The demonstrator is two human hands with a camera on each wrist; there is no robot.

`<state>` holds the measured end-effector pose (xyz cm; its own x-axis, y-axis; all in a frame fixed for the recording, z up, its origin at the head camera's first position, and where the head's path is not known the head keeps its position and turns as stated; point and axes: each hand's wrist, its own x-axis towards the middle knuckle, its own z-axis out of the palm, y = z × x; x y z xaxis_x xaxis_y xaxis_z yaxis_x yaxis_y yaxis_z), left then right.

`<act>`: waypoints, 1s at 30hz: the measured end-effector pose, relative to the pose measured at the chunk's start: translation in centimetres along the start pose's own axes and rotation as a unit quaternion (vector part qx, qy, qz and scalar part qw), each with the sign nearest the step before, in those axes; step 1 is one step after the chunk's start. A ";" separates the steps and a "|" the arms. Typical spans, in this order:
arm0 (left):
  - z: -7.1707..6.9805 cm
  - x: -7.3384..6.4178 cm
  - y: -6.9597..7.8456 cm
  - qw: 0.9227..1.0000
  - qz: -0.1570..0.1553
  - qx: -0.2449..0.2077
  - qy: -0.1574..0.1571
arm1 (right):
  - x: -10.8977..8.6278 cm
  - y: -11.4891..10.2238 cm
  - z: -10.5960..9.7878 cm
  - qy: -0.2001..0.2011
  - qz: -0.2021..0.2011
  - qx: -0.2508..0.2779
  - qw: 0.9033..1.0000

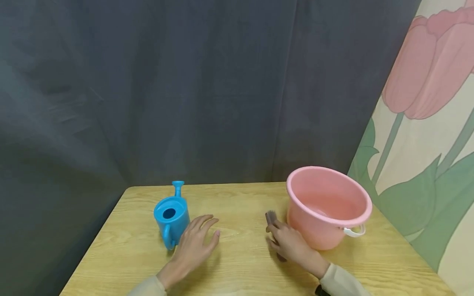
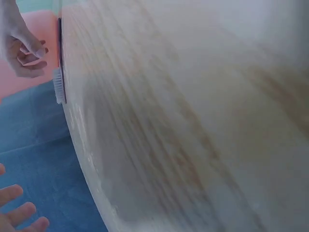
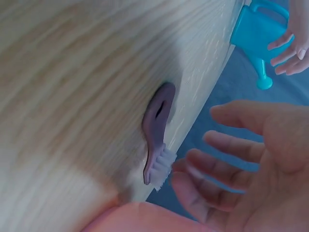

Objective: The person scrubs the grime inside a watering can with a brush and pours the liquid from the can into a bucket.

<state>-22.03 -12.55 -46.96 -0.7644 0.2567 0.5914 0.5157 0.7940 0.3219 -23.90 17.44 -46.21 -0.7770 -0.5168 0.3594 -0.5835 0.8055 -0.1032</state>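
A small brown scrub brush with pale bristles lies on the table, its slotted handle toward the person. Over it hovers my right hand, fingers spread and loosely bent; in the right wrist view a gap shows between the fingers and the brush. From above, the hand hides the middle of the brush. My left hand is held above the table with its fingers relaxed and nothing in them. Just left of that hand stands a blue watering can, spout pointing away and handle toward the person.
A pink bucket with a white handle grip stands right of the brush, close by my right hand. The wooden table ends at a dark curtain behind. A wall with painted tulips runs along the right.
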 end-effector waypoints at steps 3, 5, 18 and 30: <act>-0.2 -0.2 -0.3 1.000 -0.007 -0.013 0.008 | -0.1 0.1 0.0 0.000 -0.001 -0.023 1.000; -0.3 -0.2 -0.6 1.000 -0.004 -0.019 0.019 | -0.1 0.2 0.0 -0.001 0.005 -0.027 1.000; -1.0 -0.4 -0.7 0.995 0.006 -0.023 0.101 | -0.4 -0.2 -0.1 -0.063 0.108 -0.048 0.991; -1.9 -0.8 -0.4 0.992 0.008 -0.032 0.126 | -0.3 -0.2 0.4 -0.070 0.132 -0.066 0.987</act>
<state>-20.91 -14.16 -46.17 -0.6397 0.1166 0.7597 0.5562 0.7524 0.3528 -23.66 17.30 -46.63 -0.9283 -0.3119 0.2026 -0.3282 0.9432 -0.0518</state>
